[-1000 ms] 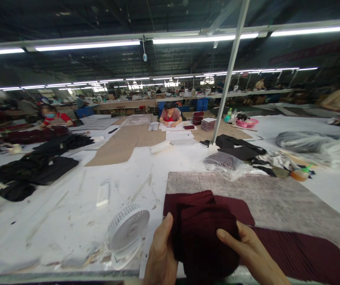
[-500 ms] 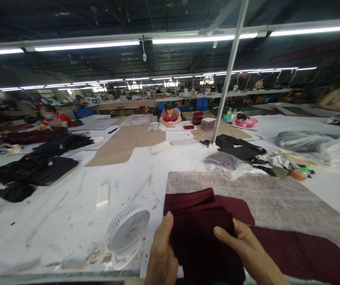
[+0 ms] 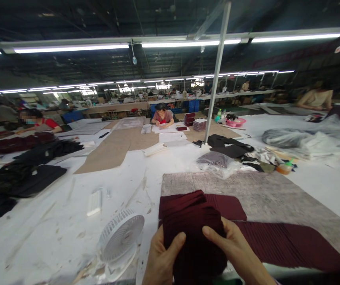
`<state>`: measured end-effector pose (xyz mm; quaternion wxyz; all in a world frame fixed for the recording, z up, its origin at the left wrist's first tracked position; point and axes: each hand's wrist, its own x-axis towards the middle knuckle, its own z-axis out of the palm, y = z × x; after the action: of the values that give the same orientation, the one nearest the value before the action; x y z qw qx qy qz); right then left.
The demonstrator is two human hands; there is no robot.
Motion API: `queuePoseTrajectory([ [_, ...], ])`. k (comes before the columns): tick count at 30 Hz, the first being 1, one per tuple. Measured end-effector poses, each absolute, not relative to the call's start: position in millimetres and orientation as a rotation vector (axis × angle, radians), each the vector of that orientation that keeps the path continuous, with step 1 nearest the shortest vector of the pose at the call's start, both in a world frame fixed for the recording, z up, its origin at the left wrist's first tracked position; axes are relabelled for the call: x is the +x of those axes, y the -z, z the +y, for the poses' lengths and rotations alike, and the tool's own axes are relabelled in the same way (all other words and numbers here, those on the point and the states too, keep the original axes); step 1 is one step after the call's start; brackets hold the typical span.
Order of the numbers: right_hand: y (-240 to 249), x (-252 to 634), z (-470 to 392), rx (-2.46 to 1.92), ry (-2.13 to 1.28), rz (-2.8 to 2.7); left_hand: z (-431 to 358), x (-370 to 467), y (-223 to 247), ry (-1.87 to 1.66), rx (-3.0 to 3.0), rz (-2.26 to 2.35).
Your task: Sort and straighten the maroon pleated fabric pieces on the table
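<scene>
Maroon fabric (image 3: 192, 225): we pinch it, left hand (image 3: 162, 261) and right hand (image 3: 232, 249), thumbs on top.
Fan (image 3: 119, 237): at nine o'clock, just beside our left hand.

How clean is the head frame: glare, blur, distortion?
Head view: white ceiling tube lights blow out; wide-angle lens bends the far tables; background people are soft; both hands, left hand and right hand, gripping the folded maroon pleated fabric, look sharp and evenly lit.

Left hand (image 3: 161, 259) and right hand (image 3: 237, 253) sit low and close together, thumbs angled inward toward each other, fingers curled under, both gripping.
</scene>
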<state>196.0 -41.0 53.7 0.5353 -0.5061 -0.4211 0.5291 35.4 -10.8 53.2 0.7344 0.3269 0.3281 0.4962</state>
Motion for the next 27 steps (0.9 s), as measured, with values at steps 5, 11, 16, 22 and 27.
queuePoseTrajectory([
  [5,-51.2,194.4,-41.4,-1.182,-1.237,-1.074,-9.8,34.7,-53.5,-1.091,0.651,0.786],
  [11,-54.6,205.8,-38.3,-1.106,-1.113,-1.082,-9.6,24.5,-52.8,-1.039,0.705,0.775],
  [16,-64.9,210.8,-36.1,-1.026,-1.275,-1.080,-8.0,15.9,-48.9,-0.966,0.782,0.808],
  [22,-60.0,195.1,-36.9,-1.004,-1.314,-0.991,-8.4,19.5,-47.2,-0.994,0.732,0.775],
  [27,-57.6,186.4,-37.5,-1.099,-1.189,-0.845,-13.1,29.1,-49.9,-0.997,0.720,0.729],
])
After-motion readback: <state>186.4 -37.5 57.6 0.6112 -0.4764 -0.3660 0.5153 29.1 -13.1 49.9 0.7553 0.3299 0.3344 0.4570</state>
